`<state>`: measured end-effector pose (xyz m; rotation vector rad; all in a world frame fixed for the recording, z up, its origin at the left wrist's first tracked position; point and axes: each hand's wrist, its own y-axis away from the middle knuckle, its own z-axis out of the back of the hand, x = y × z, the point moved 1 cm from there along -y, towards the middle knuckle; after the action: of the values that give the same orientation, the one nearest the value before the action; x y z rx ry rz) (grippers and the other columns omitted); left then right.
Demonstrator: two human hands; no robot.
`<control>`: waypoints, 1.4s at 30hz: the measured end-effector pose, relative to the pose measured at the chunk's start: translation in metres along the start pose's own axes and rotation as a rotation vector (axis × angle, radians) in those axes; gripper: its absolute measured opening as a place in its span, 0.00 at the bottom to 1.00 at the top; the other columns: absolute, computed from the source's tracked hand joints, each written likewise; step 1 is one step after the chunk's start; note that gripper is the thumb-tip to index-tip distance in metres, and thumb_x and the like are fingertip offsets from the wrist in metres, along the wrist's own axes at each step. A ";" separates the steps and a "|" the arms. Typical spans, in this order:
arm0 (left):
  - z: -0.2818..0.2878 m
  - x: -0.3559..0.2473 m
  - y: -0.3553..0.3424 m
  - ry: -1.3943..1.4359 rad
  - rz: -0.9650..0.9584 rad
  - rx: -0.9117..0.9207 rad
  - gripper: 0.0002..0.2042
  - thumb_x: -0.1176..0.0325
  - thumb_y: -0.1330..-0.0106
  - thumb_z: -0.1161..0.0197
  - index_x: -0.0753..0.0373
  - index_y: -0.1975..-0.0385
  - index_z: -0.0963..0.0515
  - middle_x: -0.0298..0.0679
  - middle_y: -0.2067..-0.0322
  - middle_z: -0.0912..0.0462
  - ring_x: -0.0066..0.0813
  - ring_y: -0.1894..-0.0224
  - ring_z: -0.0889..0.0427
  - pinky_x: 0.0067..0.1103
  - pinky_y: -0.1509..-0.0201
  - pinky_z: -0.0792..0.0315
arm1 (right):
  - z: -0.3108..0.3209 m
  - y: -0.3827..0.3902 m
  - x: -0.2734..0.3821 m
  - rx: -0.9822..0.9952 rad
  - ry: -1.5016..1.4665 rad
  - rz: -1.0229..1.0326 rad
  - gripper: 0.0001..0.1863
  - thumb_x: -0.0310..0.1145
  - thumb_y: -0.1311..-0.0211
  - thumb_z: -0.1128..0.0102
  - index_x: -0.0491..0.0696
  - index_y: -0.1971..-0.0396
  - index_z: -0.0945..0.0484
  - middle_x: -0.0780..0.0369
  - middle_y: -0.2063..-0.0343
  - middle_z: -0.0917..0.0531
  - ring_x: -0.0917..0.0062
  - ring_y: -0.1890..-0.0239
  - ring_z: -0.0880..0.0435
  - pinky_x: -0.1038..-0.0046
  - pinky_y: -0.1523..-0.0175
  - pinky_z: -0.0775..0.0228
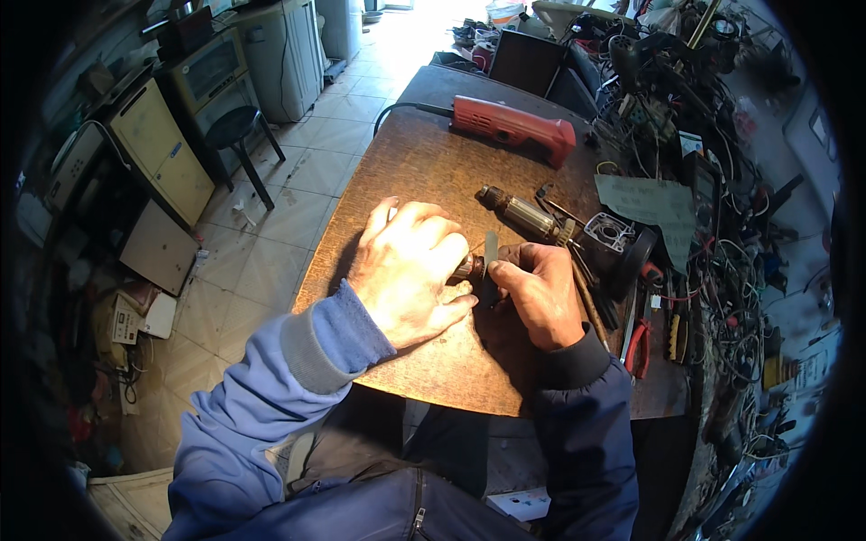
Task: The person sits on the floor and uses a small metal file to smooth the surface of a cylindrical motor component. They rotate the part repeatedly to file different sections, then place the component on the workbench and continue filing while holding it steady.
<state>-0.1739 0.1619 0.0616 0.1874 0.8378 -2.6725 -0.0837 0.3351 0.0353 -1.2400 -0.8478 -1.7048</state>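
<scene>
My left hand (pixel 410 270) is closed around a small motor armature. Only its brown wound end (pixel 469 268) shows beyond the fingers; the rest is hidden under the palm. Beside it, my right hand (pixel 541 288) pinches a thin grey-green strip (pixel 492 245) between thumb and fingers, upright against the armature's end. What the strip is made of I cannot make out. Farther back lies a second armature (pixel 528 216), with a gear at its near end. Beyond that rests a red power tool body (pixel 514 128) with a black cord.
Right of my hands are a metal gear housing (pixel 610 232), red-handled pliers (pixel 639 347) and a yellow-black handle (pixel 675 336). A paper sheet (pixel 649 207) lies near tangled cables and parts (pixel 740 361) along the right edge. On the floor at left stands a black stool (pixel 236 128).
</scene>
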 end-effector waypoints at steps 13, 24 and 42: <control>-0.003 -0.002 -0.001 -0.094 -0.009 -0.010 0.16 0.65 0.53 0.29 0.60 0.64 0.24 0.40 0.63 0.20 0.39 0.51 0.24 0.44 0.38 0.37 | 0.019 -0.006 -0.008 -0.071 -0.269 -0.060 0.09 0.30 0.41 0.39 0.40 0.73 0.24 0.64 0.82 0.23 0.82 0.84 0.26 0.81 0.77 0.32; -0.009 0.001 -0.001 -0.067 -0.025 -0.017 0.13 0.65 0.50 0.31 0.60 0.66 0.21 0.39 0.64 0.19 0.39 0.54 0.22 0.43 0.39 0.36 | 0.017 -0.006 -0.007 -0.126 -0.191 -0.041 0.08 0.28 0.45 0.38 0.39 0.70 0.23 0.64 0.80 0.21 0.83 0.82 0.24 0.81 0.76 0.34; -0.005 -0.009 -0.004 -0.196 -0.038 -0.032 0.13 0.64 0.51 0.32 0.61 0.66 0.20 0.40 0.66 0.19 0.40 0.56 0.22 0.41 0.43 0.34 | 0.018 -0.008 -0.012 -0.095 -0.114 0.069 0.12 0.27 0.48 0.41 0.35 0.66 0.21 0.64 0.80 0.22 0.85 0.82 0.27 0.82 0.75 0.35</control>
<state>-0.1668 0.1708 0.0614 -0.0980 0.8284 -2.6564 -0.0824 0.3573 0.0290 -1.4262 -0.7890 -1.6480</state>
